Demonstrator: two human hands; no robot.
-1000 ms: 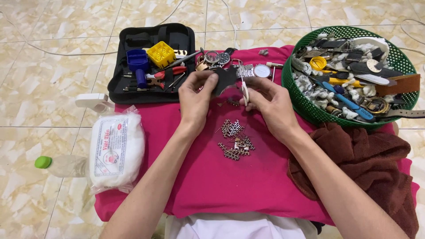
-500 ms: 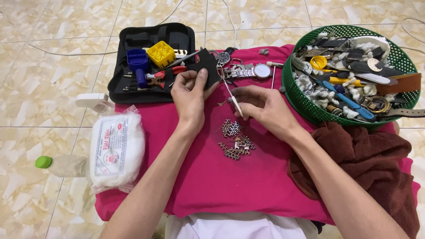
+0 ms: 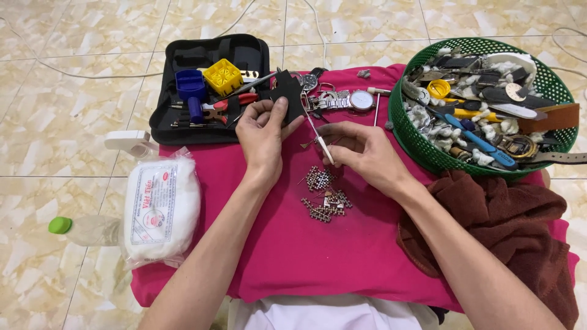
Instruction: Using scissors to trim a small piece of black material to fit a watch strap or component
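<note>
My left hand (image 3: 262,135) pinches a small black flat piece (image 3: 287,98) and holds it up near the open tool case (image 3: 183,125). My right hand (image 3: 362,153) grips a thin white-handled tool (image 3: 323,146) that points toward the black piece. Just below both hands, loose metal watch-band links (image 3: 324,194) lie in a small heap on the pink cloth (image 3: 318,250). A silver wristwatch (image 3: 350,99) lies on the cloth beyond my right hand.
The black tool case holds a blue holder (image 3: 191,85), a yellow block (image 3: 223,76) and small tools. A green basket (image 3: 408,131) of watch parts stands at right, above a brown towel (image 3: 520,226). A cotton bag (image 3: 162,206) and a green-capped bottle (image 3: 82,228) lie left.
My left hand has carried the black piece left and up toward the tool case. My right hand has lowered with the thin tool, away from the left hand.
</note>
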